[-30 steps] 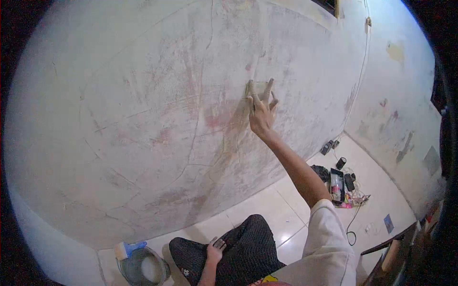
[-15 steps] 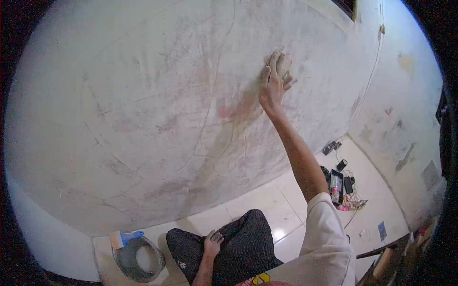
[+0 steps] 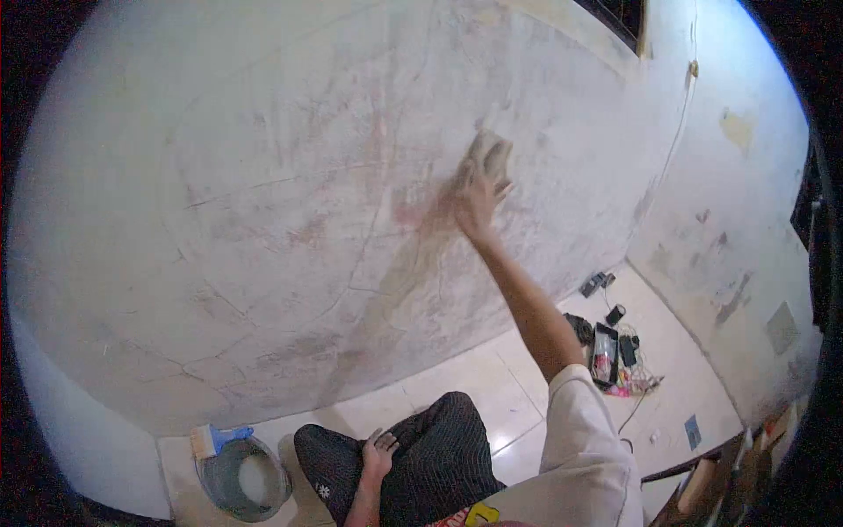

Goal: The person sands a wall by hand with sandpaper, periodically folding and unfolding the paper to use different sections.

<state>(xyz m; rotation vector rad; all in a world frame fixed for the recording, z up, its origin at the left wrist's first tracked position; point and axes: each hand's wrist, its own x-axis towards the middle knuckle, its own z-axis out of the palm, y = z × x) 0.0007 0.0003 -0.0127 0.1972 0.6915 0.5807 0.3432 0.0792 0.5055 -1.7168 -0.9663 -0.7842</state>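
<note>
My right hand is raised against the patchy, cracked wall, its fingers over a piece of sandpaper. The tan, dusty sandpaper lies flat to the wall, partly hidden by the blurred fingers. Lower down, my left hand rests on the dark patterned cloth over my lap, fingers stretched out and holding nothing. A grey bucket with pale contents stands on the floor to the left. Across its rim lies a wide brush with a blue handle.
On the tiled floor to the right lie a black tray, tangled cables and black adapters. A blue packet is near the right side wall. Wooden furniture stands at the lower right corner.
My right hand has moved down and slightly left over the wall with the sandpaper. My left hand stays on my lap. The whole view has shifted a little.
</note>
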